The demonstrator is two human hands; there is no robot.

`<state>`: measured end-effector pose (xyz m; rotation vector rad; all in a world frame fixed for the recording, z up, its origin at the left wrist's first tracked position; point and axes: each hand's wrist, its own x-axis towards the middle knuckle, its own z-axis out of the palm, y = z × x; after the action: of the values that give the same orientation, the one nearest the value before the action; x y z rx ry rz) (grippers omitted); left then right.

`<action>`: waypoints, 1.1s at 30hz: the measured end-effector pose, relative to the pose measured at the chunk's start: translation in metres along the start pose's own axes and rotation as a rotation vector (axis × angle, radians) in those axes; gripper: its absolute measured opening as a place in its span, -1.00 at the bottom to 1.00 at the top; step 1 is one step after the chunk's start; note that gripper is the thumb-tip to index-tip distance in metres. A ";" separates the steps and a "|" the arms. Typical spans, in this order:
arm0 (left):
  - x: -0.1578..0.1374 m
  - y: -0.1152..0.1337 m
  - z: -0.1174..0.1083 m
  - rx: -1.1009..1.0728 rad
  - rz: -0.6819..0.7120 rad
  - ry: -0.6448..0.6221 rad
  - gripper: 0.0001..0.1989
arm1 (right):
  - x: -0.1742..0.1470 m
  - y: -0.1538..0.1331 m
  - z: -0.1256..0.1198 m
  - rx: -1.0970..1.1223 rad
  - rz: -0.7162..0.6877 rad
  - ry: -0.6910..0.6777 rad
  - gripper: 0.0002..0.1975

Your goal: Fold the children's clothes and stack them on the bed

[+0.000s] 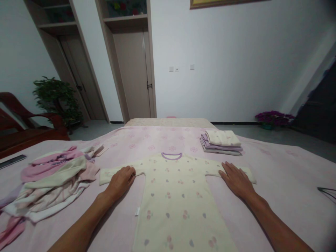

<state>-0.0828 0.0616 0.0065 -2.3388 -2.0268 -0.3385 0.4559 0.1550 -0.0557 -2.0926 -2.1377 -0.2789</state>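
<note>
A cream long-sleeved child's top [174,199] with a lilac neckband and a cherry-like print lies spread out in front of me, neckline away from me, arms stretched sideways. Over its left-hand sleeve my left hand [121,182] is bent, the fingers curled together on the fabric near the armpit; the fingertips are partly hidden. My right hand [237,180] rests flat on the other sleeve, fingers stretched and thumb apart. The top's lower hem is beyond the bottom of the view. A small white tag [137,211] sticks out at its left side seam.
Loose clothes [57,175] lie heaped on the left of the pink patterned cover [118,224]. A folded stack of clothes [222,143] sits at the far right. A phone [12,161] is at the left edge, a dark thin-framed object [327,191] at the right edge.
</note>
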 end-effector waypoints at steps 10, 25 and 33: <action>0.019 -0.022 -0.004 0.045 -0.371 -0.103 -0.62 | -0.001 0.001 0.001 0.003 -0.016 0.015 -0.37; 0.000 -0.135 0.001 -0.091 -0.636 -0.125 -0.52 | 0.000 0.002 0.004 0.010 -0.027 0.041 -0.39; -0.001 -0.126 -0.005 -0.391 -0.498 0.126 -0.61 | 0.000 0.000 0.002 0.005 -0.020 0.028 -0.37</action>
<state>-0.2071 0.0793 -0.0040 -1.8667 -2.6506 -0.9458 0.4565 0.1552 -0.0573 -2.0531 -2.1427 -0.3032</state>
